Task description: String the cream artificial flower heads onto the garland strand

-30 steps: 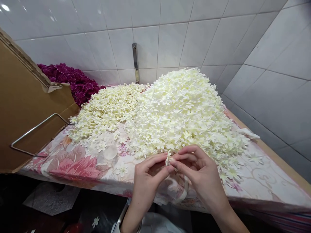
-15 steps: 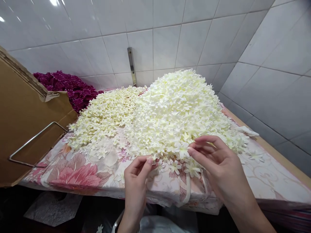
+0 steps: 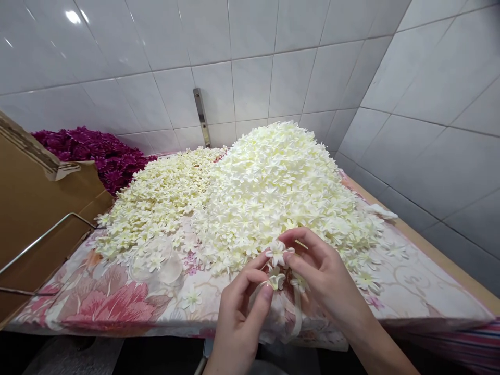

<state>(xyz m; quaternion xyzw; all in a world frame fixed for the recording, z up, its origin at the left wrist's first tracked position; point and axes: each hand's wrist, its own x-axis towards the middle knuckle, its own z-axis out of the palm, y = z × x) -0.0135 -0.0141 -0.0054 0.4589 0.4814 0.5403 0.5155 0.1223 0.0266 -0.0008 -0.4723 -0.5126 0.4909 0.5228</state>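
A tall heap of cream cloth flowers (image 3: 285, 187) covers the middle and right of the table. A lower, flatter spread of smaller cream flowers (image 3: 164, 198) lies to its left. My right hand (image 3: 324, 281) pinches one cream flower (image 3: 276, 251) at the heap's near edge. My left hand (image 3: 242, 312) pinches another small cream flower (image 3: 275, 282) just below it. The two hands almost touch, in front of the heap.
A floral pink cloth (image 3: 113, 302) covers the table. A pile of purple flowers (image 3: 89, 153) lies at the back left, behind a cardboard box (image 3: 35, 208) with a metal wire handle (image 3: 42, 237). White tiled walls close the back and right. A metal bracket (image 3: 202, 117) hangs on the wall.
My right hand has taken a flower from the heap and come back toward my left hand. The left hand has risen to meet it. The view has tilted slightly.
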